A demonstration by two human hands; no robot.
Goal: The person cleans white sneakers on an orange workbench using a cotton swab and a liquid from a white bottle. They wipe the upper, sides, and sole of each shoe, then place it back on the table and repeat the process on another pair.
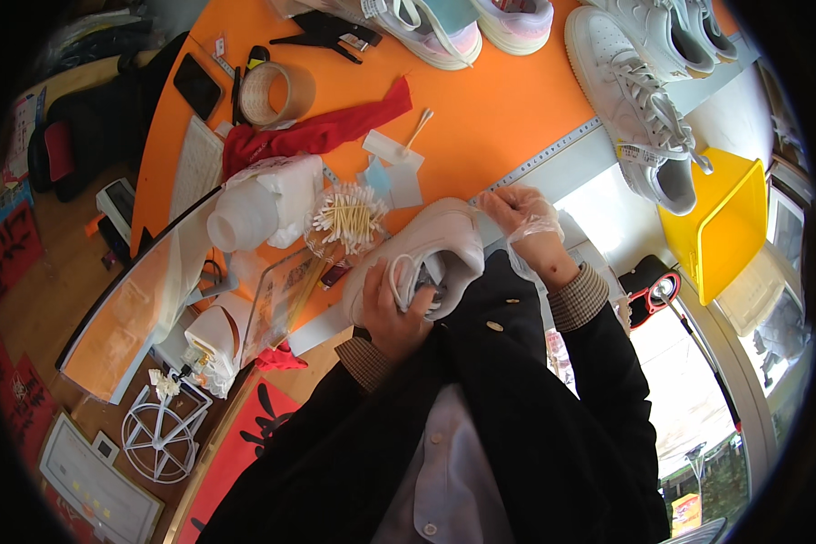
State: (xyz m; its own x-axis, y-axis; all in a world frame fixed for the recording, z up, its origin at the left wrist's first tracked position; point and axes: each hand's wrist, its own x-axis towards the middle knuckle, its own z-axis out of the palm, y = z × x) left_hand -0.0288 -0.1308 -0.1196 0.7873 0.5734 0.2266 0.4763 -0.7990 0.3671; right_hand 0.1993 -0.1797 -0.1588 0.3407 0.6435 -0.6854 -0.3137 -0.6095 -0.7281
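A white shoe (442,231) is tilted near the orange table's front edge, its opening towards my body. My bare left hand (394,313) grips it at the tongue and laces, with fingers reaching around the opening. My right hand (517,207), in a thin clear plastic glove, is beside the shoe's heel with its fingers bunched together; whether something small is between them cannot be told. A round tub of cotton swabs (349,217) stands just left of the shoe. One loose swab (419,129) rests across small white sheets (401,180) beyond it.
More white shoes (636,102) stand at the right, and pink-white shoes (442,41) at the far edge. A white plastic bottle (241,216), red cloth (319,132), tape roll (277,93), black clip (326,37) and phone (198,86) lie left. A yellow bin (731,224) is at right.
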